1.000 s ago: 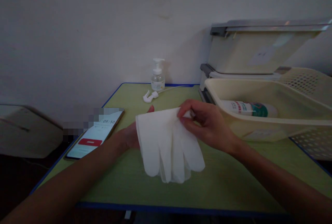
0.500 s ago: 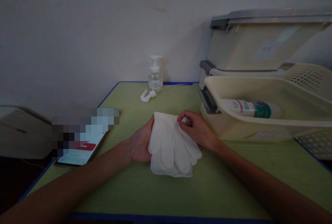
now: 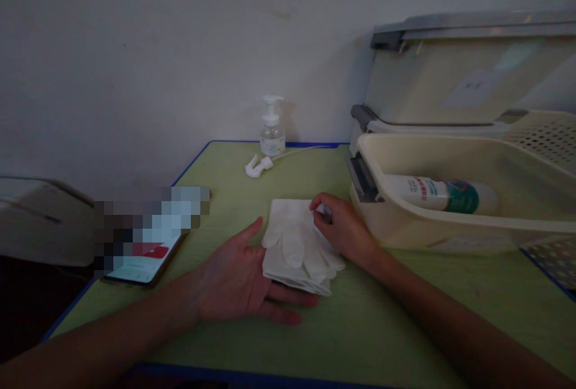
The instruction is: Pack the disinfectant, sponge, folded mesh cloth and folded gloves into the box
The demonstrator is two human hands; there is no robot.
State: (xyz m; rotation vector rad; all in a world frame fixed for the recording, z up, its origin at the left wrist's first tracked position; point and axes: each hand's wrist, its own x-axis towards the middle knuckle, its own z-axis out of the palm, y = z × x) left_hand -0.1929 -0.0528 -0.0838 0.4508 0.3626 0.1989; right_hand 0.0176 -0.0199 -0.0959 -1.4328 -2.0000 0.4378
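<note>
White gloves (image 3: 294, 244) lie in a flat stack on the green table (image 3: 396, 323), fingers pointing toward me. My right hand (image 3: 342, 228) rests on their right edge near the cuff, its fingertips pinched on the glove material. My left hand (image 3: 243, 278) lies palm up and open on the table just left of the gloves, with its fingertips reaching under the stack's near edge.
A phone (image 3: 144, 257) with a lit screen sits at the table's left edge. A pump bottle (image 3: 272, 128) and a loose spray nozzle (image 3: 257, 166) stand at the back. A cream basket (image 3: 450, 221) holding a lying bottle (image 3: 443, 194) fills the right side, bins stacked behind it.
The gloves went from held up in both hands to lying on the table. My left hand let go and now lies open, palm up, beside them.
</note>
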